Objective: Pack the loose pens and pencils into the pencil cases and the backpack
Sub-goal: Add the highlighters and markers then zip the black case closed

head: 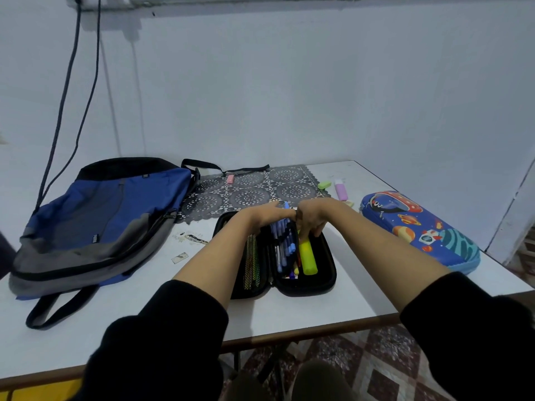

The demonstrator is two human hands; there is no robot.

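Note:
A black pencil case lies open at the middle of the white table. It holds patterned pencils in its left half, and blue pens and a yellow highlighter in its right half. My left hand grips the far ends of the blue pens. My right hand pinches the far end of the yellow highlighter. A blue space-print pencil case lies shut at the right. A blue and grey backpack lies flat at the left.
A dark lace mat covers the table's far middle, with a pink eraser on it. A green eraser and a purple highlighter lie beyond the black case. Two cables hang down the wall at left.

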